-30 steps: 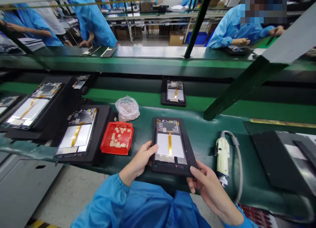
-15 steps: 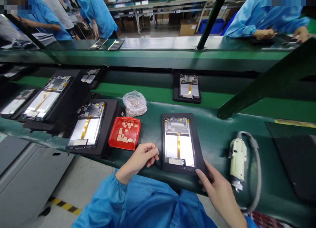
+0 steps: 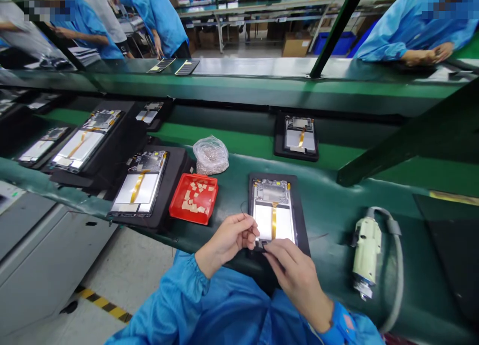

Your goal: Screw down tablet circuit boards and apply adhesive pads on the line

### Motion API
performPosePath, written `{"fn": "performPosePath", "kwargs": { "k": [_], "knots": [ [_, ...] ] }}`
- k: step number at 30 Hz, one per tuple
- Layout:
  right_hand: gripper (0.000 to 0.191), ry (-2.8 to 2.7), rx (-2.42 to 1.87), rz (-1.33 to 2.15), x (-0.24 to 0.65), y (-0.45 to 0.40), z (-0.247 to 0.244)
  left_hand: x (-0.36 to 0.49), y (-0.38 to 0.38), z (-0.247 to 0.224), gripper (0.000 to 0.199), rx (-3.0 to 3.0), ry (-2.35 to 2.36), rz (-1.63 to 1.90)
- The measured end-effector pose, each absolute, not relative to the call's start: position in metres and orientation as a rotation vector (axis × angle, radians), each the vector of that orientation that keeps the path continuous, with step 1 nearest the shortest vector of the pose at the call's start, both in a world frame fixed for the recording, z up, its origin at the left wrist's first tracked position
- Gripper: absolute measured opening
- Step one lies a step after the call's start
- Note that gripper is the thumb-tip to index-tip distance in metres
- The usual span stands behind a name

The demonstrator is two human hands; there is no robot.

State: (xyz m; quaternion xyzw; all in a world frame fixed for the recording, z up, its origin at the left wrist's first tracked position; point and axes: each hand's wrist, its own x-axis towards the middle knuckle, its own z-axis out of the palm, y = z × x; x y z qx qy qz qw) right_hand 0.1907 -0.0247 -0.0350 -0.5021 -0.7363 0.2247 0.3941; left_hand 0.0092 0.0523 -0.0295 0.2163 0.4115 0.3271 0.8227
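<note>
An opened tablet with a white battery and an orange ribbon lies on a black foam pad in front of me. At its lower left edge, my left hand is closed in a pinch, with a thin dark wire rising from the fingers. My right hand pinches a small dark piece at the tablet's bottom edge, close to the left fingertips; the piece is too small to name. Left of the pad is a red tray of small beige pieces. A clear bag of tiny parts stands behind it.
A pale power tool with a grey cable lies on the right. More opened tablets on foam stand left, such as one, and another is on the green belt. A slanting green post rises at right. People in blue work beyond.
My right hand has left the pad's lower right corner and moved left to the tablet's bottom edge. My left hand has moved right, over the tablet's lower left corner. The view has shifted slightly.
</note>
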Motion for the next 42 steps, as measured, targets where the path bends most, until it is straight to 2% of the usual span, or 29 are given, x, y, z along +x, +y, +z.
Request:
{"fn": "performPosePath", "kwargs": {
  "k": [3,6,9,11,19,27,42],
  "knots": [
    [0.012,-1.447,-1.397,0.966,0.189,-0.019,-0.04,0.007,0.047,-0.024,0.046,0.566,0.949,0.73],
    [0.027,-0.909,-1.459,1.364,0.191,-0.012,-0.039,0.005,0.029,-0.018,0.033,0.961,1.231,0.799],
    [0.035,-0.667,-1.414,1.477,0.189,-0.007,-0.036,0.006,0.006,-0.014,0.021,1.434,1.382,0.849],
    [0.035,-0.643,-1.39,1.501,0.185,-0.007,-0.035,0.01,-0.005,-0.014,0.015,1.628,1.346,0.89],
    [0.029,-0.775,-1.396,1.5,0.174,-0.014,-0.043,0.015,-0.004,-0.026,0.018,1.848,1.335,0.89],
    [0.02,-1.039,-1.412,1.331,0.172,-0.014,-0.035,0.011,-0.004,-0.019,0.02,1.834,1.33,0.806],
    [0.02,-1.169,-1.402,1.222,0.17,-0.016,-0.03,0.008,0.0,-0.012,0.023,1.777,1.292,0.756]
  ]
}}
